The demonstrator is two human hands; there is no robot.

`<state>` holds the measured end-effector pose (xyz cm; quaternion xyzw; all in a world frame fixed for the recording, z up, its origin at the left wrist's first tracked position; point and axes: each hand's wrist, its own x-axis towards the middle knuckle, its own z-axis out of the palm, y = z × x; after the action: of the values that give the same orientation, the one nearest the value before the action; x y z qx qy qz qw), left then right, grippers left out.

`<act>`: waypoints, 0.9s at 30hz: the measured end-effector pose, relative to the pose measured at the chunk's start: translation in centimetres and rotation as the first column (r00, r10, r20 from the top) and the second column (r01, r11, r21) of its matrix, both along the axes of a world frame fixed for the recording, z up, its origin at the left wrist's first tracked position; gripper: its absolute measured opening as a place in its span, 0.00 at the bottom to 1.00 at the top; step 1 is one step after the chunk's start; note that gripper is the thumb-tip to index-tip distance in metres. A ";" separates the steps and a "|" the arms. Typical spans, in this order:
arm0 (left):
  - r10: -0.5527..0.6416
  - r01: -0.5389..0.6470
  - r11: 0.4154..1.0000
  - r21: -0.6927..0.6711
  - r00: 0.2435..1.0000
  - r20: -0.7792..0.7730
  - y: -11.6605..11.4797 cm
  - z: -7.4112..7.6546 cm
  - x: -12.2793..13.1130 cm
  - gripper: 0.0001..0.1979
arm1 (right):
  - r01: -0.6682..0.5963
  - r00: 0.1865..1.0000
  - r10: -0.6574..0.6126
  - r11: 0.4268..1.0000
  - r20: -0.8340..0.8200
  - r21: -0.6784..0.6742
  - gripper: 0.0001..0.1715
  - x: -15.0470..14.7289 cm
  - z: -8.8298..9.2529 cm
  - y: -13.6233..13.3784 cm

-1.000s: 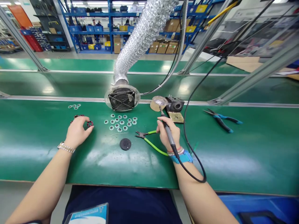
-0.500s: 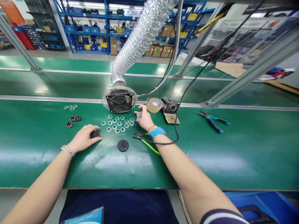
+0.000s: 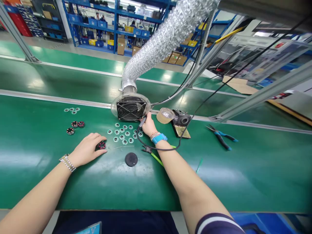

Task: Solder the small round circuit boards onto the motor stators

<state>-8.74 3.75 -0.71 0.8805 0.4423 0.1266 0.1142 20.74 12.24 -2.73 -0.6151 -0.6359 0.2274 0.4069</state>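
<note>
My left hand (image 3: 90,148) rests on the bench with thumb and fingers curved around a small motor stator (image 3: 101,145) with red-pink windings. A soldering iron (image 3: 142,122) is held in my right hand (image 3: 148,126); its tip is hidden near the fan. Between the hands lie several small round circuit boards (image 3: 122,137) in rows and a thin strand of solder wire (image 3: 124,146). Nearer to me sits a round black disc (image 3: 131,159). Green-handled cutters (image 3: 156,158) lie partly under my right forearm. More stators (image 3: 74,124) are left of my left hand.
A fume extractor fan (image 3: 131,110) with a silver duct stands behind the boards. Right of it are a round tub (image 3: 165,115) and a soldering iron stand (image 3: 182,122). Blue-black pliers (image 3: 221,137) lie farther right. The iron's black cable (image 3: 179,143) loops over my right wrist.
My right hand has moved with the soldering iron away from the tub and stand, closer to the fan. My left hand stays at the stator. The camera view has shifted and tilted.
</note>
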 end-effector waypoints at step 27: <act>0.005 -0.005 0.994 -0.108 1.000 -0.005 -0.3 0.4 -0.4 0.22 | 0.033 0.965 -0.024 0.999 -0.263 0.031 0.11 2.1 3.6 -14.5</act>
<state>-9.12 3.45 -0.35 0.8721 0.4510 0.1008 0.1606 22.81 -2.21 0.87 -0.5816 -0.5715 0.2898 0.5012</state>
